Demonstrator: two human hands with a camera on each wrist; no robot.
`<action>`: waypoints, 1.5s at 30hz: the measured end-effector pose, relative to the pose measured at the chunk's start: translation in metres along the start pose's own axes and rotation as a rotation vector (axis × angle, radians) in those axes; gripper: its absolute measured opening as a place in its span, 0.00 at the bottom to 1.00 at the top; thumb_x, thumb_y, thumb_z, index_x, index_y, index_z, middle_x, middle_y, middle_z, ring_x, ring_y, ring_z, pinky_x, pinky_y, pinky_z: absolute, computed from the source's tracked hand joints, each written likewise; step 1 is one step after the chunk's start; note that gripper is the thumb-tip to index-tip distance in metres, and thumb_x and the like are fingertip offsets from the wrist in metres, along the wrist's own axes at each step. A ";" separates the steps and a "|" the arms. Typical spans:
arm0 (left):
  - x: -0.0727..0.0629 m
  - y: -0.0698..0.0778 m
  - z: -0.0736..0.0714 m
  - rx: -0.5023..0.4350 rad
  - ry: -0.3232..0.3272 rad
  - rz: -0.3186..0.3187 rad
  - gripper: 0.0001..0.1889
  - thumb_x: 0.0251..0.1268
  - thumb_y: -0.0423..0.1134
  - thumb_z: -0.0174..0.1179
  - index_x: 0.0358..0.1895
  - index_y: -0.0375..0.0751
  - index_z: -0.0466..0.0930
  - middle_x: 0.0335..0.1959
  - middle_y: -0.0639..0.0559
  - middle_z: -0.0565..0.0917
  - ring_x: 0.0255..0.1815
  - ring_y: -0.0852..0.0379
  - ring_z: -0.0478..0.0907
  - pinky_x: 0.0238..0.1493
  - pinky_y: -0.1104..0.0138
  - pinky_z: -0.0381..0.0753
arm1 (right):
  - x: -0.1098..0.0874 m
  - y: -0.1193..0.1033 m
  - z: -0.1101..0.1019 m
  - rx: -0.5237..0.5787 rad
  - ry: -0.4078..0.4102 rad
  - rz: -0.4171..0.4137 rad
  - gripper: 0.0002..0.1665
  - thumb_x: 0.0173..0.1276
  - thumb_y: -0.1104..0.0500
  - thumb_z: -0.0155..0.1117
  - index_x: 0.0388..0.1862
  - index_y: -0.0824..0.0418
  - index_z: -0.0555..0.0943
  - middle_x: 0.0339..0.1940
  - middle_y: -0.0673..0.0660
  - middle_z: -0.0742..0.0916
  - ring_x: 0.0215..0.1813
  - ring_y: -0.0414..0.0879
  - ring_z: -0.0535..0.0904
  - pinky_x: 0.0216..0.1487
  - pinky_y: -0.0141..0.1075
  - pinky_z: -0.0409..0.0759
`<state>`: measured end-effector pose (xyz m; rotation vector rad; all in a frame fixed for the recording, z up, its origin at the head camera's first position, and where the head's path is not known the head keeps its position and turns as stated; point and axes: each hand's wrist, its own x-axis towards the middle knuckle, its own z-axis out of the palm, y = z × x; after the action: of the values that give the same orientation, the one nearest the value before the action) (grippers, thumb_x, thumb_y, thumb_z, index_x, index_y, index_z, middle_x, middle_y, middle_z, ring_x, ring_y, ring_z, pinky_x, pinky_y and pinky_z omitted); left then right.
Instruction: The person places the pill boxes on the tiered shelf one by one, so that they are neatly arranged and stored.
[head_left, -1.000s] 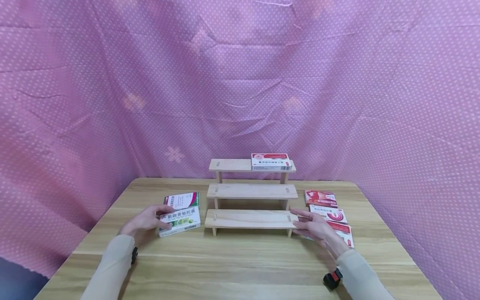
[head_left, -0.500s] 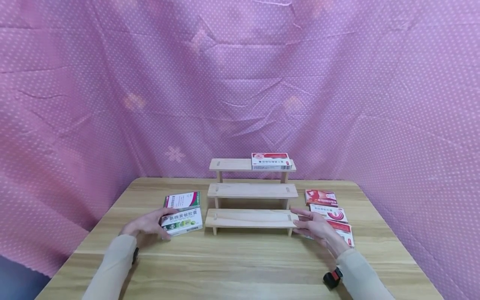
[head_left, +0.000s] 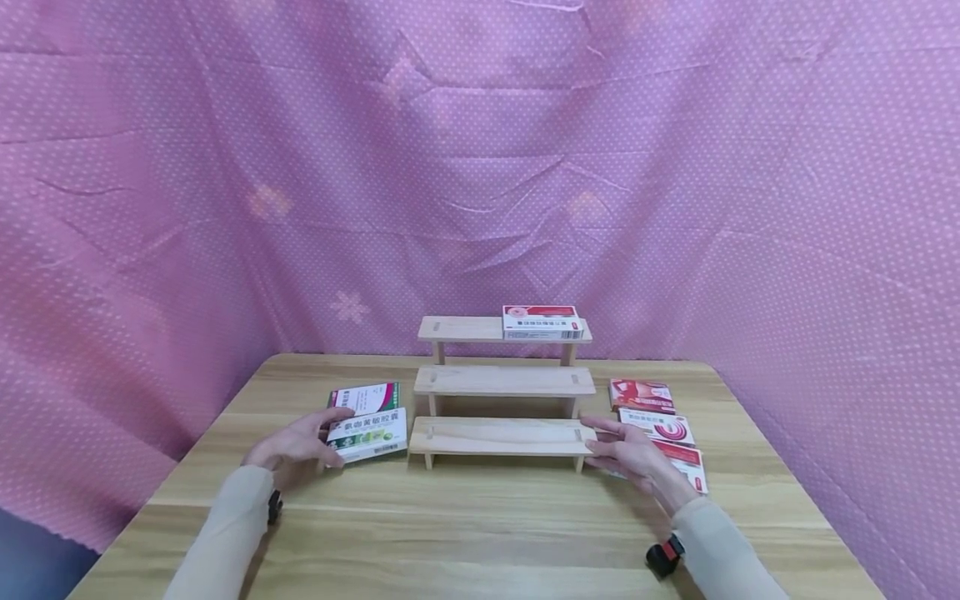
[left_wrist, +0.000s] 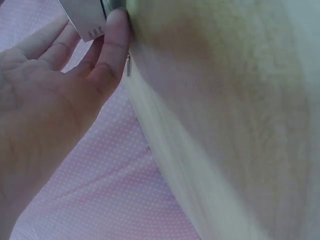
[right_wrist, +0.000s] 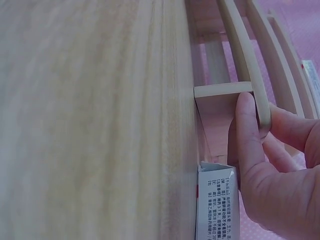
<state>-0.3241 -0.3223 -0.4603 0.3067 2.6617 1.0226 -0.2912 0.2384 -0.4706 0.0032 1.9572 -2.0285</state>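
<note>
My left hand (head_left: 296,442) grips the left end of a white and green medicine box (head_left: 369,435) between thumb and fingers. The box is tilted and overlaps the lower edge of a white, green and magenta medicine box (head_left: 363,400) behind it. In the left wrist view only a corner of the gripped box (left_wrist: 86,17) shows. On the other side, my right hand (head_left: 637,457) pinches the right end of the lowest board of a three-step wooden display stand (head_left: 498,437). The right wrist view has the thumb and fingers around that board's end (right_wrist: 263,112).
On the stand's top board, at its right, lies a red and white medicine box (head_left: 542,323). Right of the stand lie a red box (head_left: 642,395), a white box with pink rings (head_left: 663,427) and another red-white box (head_left: 686,468), partly behind my right hand. A pink dotted cloth (head_left: 480,167) hangs behind the table.
My left thumb has gone from the top of the white and green box to its near edge, and the box has shifted slightly right and up. The right hand has stayed put.
</note>
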 end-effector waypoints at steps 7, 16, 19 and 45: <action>-0.002 0.004 -0.009 -0.090 0.021 -0.003 0.49 0.43 0.40 0.75 0.74 0.44 0.60 0.71 0.26 0.60 0.65 0.32 0.68 0.63 0.40 0.68 | 0.000 -0.002 -0.001 -0.023 -0.027 -0.014 0.34 0.72 0.68 0.56 0.75 0.66 0.61 0.73 0.72 0.66 0.52 0.45 0.82 0.57 0.40 0.84; 0.002 0.004 -0.014 -0.167 0.136 0.109 0.47 0.49 0.40 0.74 0.74 0.38 0.59 0.59 0.33 0.73 0.54 0.44 0.73 0.52 0.65 0.72 | -0.002 -0.001 -0.001 -0.004 -0.034 -0.017 0.35 0.71 0.69 0.56 0.75 0.66 0.60 0.71 0.73 0.67 0.51 0.45 0.82 0.58 0.40 0.83; 0.003 0.006 -0.016 -0.216 0.157 0.108 0.46 0.50 0.39 0.73 0.74 0.38 0.59 0.58 0.33 0.74 0.54 0.44 0.74 0.53 0.65 0.73 | -0.002 -0.001 -0.001 0.000 -0.026 -0.013 0.34 0.71 0.69 0.56 0.75 0.66 0.61 0.70 0.72 0.68 0.51 0.44 0.82 0.58 0.40 0.83; 0.014 0.049 -0.014 -0.449 0.347 0.187 0.46 0.56 0.46 0.72 0.75 0.39 0.58 0.70 0.35 0.68 0.70 0.41 0.67 0.54 0.82 0.75 | 0.002 0.001 0.001 0.007 -0.015 -0.009 0.35 0.70 0.68 0.58 0.74 0.67 0.61 0.67 0.71 0.70 0.51 0.45 0.82 0.57 0.41 0.84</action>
<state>-0.3366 -0.2909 -0.4192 0.3076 2.6179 1.8375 -0.2923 0.2370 -0.4715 -0.0191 1.9447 -2.0355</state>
